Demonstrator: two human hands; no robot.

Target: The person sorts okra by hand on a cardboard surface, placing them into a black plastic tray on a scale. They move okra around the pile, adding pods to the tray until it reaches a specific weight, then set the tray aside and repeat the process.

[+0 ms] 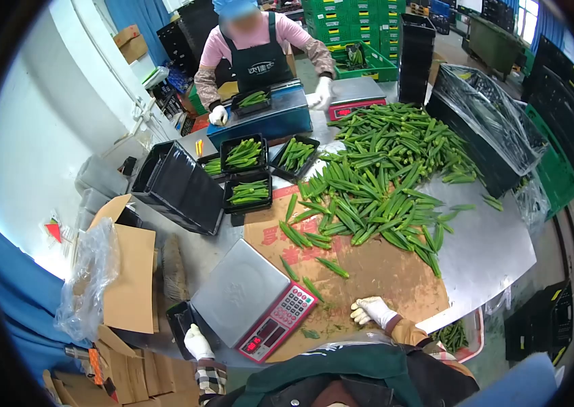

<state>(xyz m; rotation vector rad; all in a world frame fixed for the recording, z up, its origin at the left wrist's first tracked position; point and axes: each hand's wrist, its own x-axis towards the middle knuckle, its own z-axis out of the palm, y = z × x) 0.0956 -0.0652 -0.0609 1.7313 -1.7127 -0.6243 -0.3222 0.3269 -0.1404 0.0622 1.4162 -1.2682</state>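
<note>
Our left hand (197, 341), in a white glove, grips the edge of a black tray (177, 325) just beside the scale (236, 288). Our right hand (374, 312), also gloved, is open over the cardboard (389, 275), its fingers loosely bent; we cannot tell whether it touches the surface. The okra heap (382, 156) lies ahead of us, partly on the cardboard and partly on the steel table (497, 247), with a few loose pods (333, 266) between it and the scale. Beyond the scale we see four filled trays (246, 207) grouped together. Across the table, a person (253, 44) in a dark apron has one gloved hand near another tray of okra and the other beside a second scale (355, 89).
</note>
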